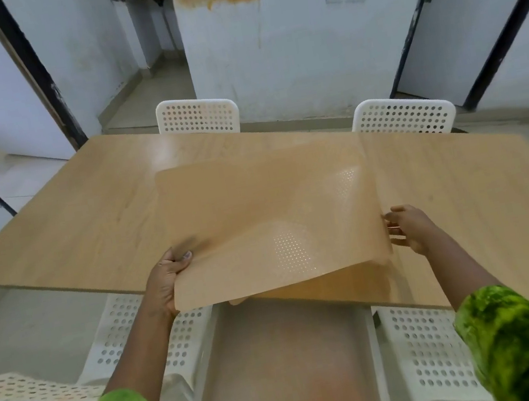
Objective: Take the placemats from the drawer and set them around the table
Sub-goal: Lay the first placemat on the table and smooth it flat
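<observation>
Now your left hand (165,282) pinches the near left corner of a tan placemat (269,220), thumb on top; your right hand (411,229) sits at its right edge, fingers loosely spread, grip unclear; the placemat hovers mid-frame over the wooden table (86,221); beyond, two white chairs (197,115) stand at the far side.

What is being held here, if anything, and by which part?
The left hand pinches the tan placemats at their near-left corner, thumb on top. The right hand is at the right edge; whether it grips cannot be told.
</observation>
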A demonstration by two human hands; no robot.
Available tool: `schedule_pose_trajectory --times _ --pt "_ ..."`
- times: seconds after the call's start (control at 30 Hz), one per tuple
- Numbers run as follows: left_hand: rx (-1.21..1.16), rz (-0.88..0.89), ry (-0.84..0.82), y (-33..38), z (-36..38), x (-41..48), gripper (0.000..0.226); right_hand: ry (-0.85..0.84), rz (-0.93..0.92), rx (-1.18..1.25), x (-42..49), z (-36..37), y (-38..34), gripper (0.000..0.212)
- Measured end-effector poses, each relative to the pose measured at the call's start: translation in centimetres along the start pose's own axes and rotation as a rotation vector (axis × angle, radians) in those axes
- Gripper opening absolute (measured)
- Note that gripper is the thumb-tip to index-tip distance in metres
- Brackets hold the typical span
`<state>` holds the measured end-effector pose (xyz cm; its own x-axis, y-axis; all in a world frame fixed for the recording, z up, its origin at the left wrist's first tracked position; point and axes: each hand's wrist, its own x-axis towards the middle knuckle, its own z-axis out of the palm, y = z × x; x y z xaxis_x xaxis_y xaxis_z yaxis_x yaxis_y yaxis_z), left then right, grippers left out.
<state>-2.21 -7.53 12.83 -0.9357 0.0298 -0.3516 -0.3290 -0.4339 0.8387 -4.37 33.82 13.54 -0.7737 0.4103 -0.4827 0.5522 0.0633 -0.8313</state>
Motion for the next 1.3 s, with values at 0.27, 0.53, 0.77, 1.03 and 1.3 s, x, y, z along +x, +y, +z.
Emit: schedule_pose_trajectory --times 0.27,0.53,0.77,1.03,1.3 --pt "0.067 0.011 -0.132 -0.2 1.8 -3.0 0.054 0.133 -0.049 0.18 -5.7 -7.2 3.2 0.025" --pt "0.137 0.026 -0.224 -1.4 8.1 -4.3 0.06 0.342 -0.135 0.128 -9.4 -13.1 5.9 0.025" --pt "0.227 0.051 -0.293 -5.2 17.9 -3.5 0.028 0.444 -0.14 0.181 -6.9 -22.2 8.0 0.029" --pt "0.447 0.052 -0.26 -13.9 32.3 -1.3 0.033 0.535 -0.133 0.131 -0.2 -35.1 12.0 0.026" --pt "0.328 -0.132 -0.198 -21.2 39.2 0.1 0.069 0.573 -0.116 0.095 4.8 -41.1 13.8 0.007"
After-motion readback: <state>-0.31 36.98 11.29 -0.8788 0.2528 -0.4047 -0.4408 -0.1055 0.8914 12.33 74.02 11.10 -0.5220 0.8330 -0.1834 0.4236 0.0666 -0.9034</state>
